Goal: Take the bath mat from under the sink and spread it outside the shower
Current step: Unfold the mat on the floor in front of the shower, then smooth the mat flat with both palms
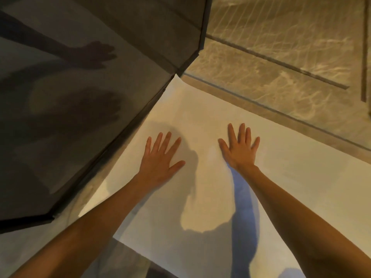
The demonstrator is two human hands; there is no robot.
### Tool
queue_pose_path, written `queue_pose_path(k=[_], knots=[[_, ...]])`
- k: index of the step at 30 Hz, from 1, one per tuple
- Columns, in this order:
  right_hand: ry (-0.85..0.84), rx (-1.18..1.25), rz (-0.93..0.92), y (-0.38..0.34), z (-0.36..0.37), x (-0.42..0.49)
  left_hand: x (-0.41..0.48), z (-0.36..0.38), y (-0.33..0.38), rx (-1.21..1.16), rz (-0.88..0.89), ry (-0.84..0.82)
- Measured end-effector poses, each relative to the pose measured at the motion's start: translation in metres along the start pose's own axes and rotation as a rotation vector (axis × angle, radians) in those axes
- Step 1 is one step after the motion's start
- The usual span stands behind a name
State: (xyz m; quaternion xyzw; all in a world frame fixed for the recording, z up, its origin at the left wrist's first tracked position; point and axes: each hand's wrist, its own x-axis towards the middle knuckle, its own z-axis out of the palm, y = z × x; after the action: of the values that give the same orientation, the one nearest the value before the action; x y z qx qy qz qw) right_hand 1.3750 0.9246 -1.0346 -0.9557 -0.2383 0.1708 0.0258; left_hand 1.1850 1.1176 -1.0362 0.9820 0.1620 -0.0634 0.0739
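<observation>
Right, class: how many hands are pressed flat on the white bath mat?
2. The left hand lies flat, fingers spread, near the white bath mat's middle; the right hand lies flat beside it. None seems hidden.

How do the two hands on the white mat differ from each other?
The left hand lies nearer the dark glass panel; the right hand lies nearer the marble floor. The left hand points up and to the right, while the right hand points more straight ahead. Both lie flat, fingers spread, on the bath mat.

Both flat palms point(160, 160) on bath mat point(220, 121)
</observation>
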Motion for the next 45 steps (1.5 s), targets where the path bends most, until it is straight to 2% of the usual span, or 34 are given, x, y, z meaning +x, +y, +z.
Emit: queue_pose_path(k=[20, 38, 45], knots=[[0.03, -0.012, 0.002, 0.02, 0.002, -0.012, -0.004, 0.015, 0.017, 0.029, 0.021, 0.05], [0.026, -0.011, 0.021, 0.004, -0.002, -0.011, 0.003, 0.008, 0.001, 0.003, 0.054, 0.058], [0.125, 0.037, -0.099, -0.02, -0.023, 0.02, 0.084, -0.029, -0.002, -0.111, -0.024, 0.127]])
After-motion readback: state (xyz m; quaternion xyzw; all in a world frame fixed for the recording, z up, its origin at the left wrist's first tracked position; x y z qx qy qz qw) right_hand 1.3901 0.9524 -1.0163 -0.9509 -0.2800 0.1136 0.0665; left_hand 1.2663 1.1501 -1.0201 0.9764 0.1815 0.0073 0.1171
